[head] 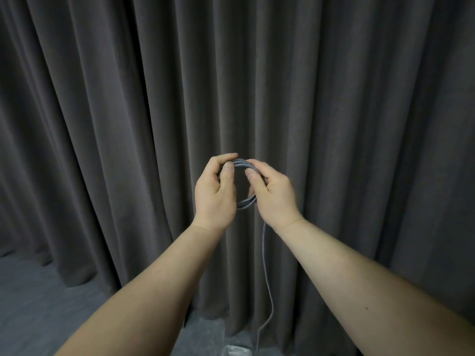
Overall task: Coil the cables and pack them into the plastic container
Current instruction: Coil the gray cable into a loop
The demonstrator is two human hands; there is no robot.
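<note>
1. Left thumb is pressed on the top-left of the coil, with the other fingers curled behind it; the loops are clamped there.
2. Right thumb and fingers are pinched on the coil's right side, curled round the strands.
3. The braided grey cable is held in the air by left hand and right hand, in front of the curtain; it is carried by nothing else.
4. A loose tail is left hanging from under the right hand, down toward the floor; coiling is judged part-done.
5. Best practice: left pinch is kept as the anchor, and tail is fed up by the right hand one loop at a time.
6. Each new loop should be matched to the existing diameter and laid flat beside the others.
7. A slight twist per loop is advised so the braid is not kinked.
8. A clear object at the bottom edge of the view is possibly the container; it cannot be told for sure.
</note>
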